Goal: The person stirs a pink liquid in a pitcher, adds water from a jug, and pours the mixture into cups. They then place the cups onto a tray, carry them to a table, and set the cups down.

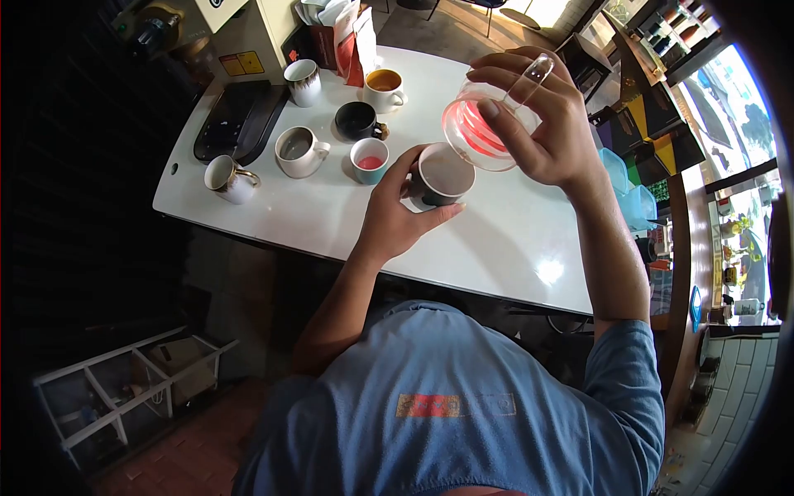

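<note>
My left hand [392, 217] is wrapped round a dark-sided cup [447, 175] with a pale inside, holding it at the table. In my right hand [550, 136] is a clear glass jug [478, 140] with a looped handle and pink-red liquid inside. The jug is tilted, its rim close over the right edge of the cup. Just left of my left hand stands a small teal-and-white cup [369, 160] with pink liquid in it. A black cup [358, 121] and a white mug [299, 152] stand farther left.
On the white table [513, 240] are also a gold-handled mug [232, 178], a white-and-brown cup [303, 83], a mug with an orange inside [385, 88] and a black scale-like device [240, 122]. Bags [351, 41] and a beige machine [248, 41] stand at the back.
</note>
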`<state>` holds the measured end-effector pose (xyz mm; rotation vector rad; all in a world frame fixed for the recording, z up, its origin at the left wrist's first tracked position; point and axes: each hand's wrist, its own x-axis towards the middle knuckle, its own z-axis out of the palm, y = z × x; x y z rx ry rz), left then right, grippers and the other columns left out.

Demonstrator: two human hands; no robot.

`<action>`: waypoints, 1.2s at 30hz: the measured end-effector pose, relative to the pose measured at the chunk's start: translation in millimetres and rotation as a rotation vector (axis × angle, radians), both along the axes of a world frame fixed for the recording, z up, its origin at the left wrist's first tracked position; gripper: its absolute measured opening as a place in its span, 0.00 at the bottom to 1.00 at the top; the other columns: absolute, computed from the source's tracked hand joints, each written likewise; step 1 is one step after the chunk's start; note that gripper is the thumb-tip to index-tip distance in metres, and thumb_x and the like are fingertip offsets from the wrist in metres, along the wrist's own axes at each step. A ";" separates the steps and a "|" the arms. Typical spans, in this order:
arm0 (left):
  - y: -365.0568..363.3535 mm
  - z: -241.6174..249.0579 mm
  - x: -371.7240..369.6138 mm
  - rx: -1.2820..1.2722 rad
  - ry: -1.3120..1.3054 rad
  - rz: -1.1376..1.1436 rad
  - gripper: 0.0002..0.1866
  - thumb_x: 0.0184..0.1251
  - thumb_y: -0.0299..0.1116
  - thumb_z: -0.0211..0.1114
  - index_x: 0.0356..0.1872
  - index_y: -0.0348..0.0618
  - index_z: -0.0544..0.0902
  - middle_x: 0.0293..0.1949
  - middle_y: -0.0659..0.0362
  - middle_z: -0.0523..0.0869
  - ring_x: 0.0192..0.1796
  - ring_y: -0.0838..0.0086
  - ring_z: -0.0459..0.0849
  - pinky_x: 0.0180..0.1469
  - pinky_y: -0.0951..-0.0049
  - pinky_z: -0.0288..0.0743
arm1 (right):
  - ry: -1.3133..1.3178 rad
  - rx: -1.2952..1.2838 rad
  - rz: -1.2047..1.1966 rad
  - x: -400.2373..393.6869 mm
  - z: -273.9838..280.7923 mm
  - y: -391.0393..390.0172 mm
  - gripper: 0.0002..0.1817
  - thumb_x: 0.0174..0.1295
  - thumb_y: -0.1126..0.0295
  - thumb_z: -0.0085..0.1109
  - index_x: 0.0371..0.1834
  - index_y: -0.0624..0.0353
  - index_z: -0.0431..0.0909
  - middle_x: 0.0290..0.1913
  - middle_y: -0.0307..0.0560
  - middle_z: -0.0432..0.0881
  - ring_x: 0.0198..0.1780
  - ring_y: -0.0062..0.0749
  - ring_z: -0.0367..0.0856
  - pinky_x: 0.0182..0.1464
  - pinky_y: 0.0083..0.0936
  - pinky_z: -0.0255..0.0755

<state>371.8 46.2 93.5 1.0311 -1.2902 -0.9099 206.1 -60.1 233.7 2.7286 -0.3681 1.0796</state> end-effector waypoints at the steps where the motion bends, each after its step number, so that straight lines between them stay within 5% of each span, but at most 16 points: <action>1: -0.8 -2.0 -0.1 -0.011 0.000 -0.005 0.37 0.49 0.34 0.79 0.61 0.40 0.70 0.50 0.57 0.80 0.51 0.74 0.80 0.52 0.72 0.74 | 0.001 0.000 0.003 0.1 0.3 -0.1 0.12 0.58 0.61 0.62 0.39 0.55 0.87 0.45 0.49 0.85 0.49 0.41 0.81 0.57 0.35 0.68; 10: -9.2 -8.1 -3.7 0.025 0.034 0.009 0.38 0.48 0.34 0.80 0.61 0.39 0.70 0.50 0.54 0.80 0.51 0.72 0.81 0.53 0.72 0.75 | 0.052 0.004 -0.021 -0.3 3.9 1.2 0.14 0.57 0.66 0.59 0.43 0.62 0.84 0.47 0.53 0.84 0.53 0.45 0.79 0.61 0.39 0.66; 15: -16.1 -11.7 -4.5 0.003 0.064 0.011 0.38 0.47 0.34 0.79 0.60 0.39 0.70 0.49 0.53 0.80 0.50 0.71 0.82 0.51 0.73 0.76 | 0.034 -0.029 -0.046 0.3 4.6 -4.7 0.12 0.58 0.60 0.62 0.37 0.54 0.87 0.44 0.47 0.85 0.49 0.39 0.81 0.57 0.35 0.67; 24: -23.2 -12.2 -4.1 0.057 0.026 -0.057 0.40 0.47 0.33 0.79 0.61 0.36 0.67 0.54 0.54 0.77 0.54 0.72 0.79 0.54 0.71 0.75 | 0.033 -0.073 -0.102 1.8 9.5 -6.1 0.12 0.58 0.59 0.62 0.38 0.53 0.87 0.45 0.43 0.86 0.49 0.36 0.80 0.57 0.33 0.67; 36: -33.2 -19.6 -8.2 -0.021 0.059 -0.030 0.37 0.46 0.33 0.79 0.59 0.40 0.70 0.48 0.56 0.81 0.49 0.73 0.82 0.51 0.73 0.76 | 0.037 -0.082 -0.098 -3.0 12.4 -8.0 0.11 0.58 0.60 0.62 0.38 0.52 0.87 0.45 0.43 0.86 0.50 0.37 0.80 0.56 0.34 0.68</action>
